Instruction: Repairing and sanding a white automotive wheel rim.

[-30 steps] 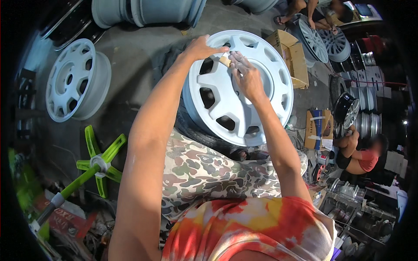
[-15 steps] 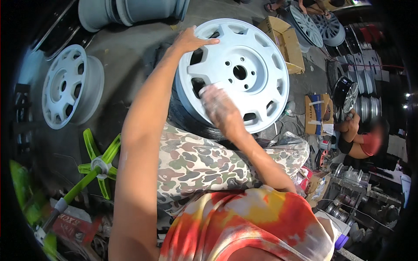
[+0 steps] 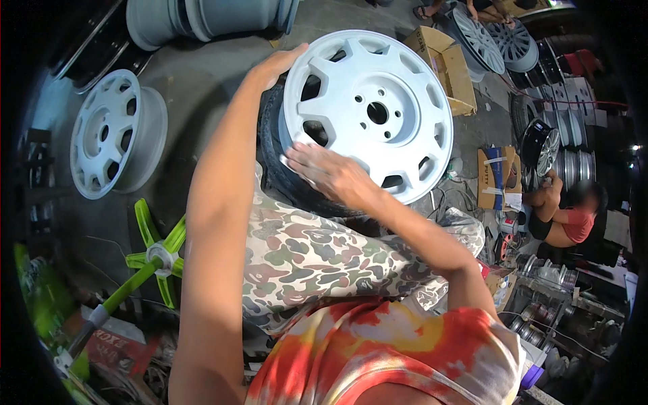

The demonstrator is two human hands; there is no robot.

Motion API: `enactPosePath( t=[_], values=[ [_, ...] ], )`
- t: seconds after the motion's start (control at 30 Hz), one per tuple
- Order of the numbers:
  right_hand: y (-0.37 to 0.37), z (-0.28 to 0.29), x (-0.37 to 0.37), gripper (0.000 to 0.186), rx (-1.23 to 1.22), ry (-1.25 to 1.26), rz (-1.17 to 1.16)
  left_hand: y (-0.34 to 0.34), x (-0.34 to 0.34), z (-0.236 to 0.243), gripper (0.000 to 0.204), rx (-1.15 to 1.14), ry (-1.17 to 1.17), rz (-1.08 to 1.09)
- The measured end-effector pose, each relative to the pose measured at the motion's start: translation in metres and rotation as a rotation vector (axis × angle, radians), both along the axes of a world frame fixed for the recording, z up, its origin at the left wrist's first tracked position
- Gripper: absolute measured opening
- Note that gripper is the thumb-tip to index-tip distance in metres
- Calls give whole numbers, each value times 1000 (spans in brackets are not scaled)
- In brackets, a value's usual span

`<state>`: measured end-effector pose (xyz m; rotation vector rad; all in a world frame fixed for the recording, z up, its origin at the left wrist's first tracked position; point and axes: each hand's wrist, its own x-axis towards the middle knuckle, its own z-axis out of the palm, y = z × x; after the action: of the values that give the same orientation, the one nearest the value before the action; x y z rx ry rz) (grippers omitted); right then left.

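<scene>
Bringing the right hand (image 3: pixel 329 173) down the white wheel (image 3: pixel 349 140) to its lower left edge, while shifting the left hand (image 3: pixel 282 64) outward off the wheel's face

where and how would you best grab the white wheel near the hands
Probably by the outer lip, from the left and right at once: the wheel lies face up over a dark tyre, its lip round and mostly exposed, and the openings just inside could give extra purchase.
</scene>
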<state>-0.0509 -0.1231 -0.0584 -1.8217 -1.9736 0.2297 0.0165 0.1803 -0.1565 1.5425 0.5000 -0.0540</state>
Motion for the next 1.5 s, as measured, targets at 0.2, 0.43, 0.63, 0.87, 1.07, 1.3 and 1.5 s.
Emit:
enactPosePath(
  t=[0.2, 0.43, 0.63, 0.87, 1.07, 1.3, 1.5],
  values=[
    [130, -34, 127, 33, 334, -250, 9, 33, -40, 26, 65, -323, 37, 67],
    [2, -45, 322, 26, 67, -314, -931, 19, -36, 43, 68, 53, 218, -27],
    [-7, -38, 313, 33, 82, -209, -1098, 21, -32, 38, 68, 88, 246, -20],
    [85, -38, 241, 22, 121, -393, -631, 5, -27, 35, 66, 175, 197, 57],
    [53, -30, 288, 29, 169, -221, -507, 25, -31, 21, 70, 159, 217, 25],
    [66, -37, 295, 29, 227, -335, -651, 29, -33, 23, 64, 222, 227, 3],
    [118, -30, 150, 31, 78, -233, -35, 30, -36, 15, 57, 239, 222, 93]
  ],
)
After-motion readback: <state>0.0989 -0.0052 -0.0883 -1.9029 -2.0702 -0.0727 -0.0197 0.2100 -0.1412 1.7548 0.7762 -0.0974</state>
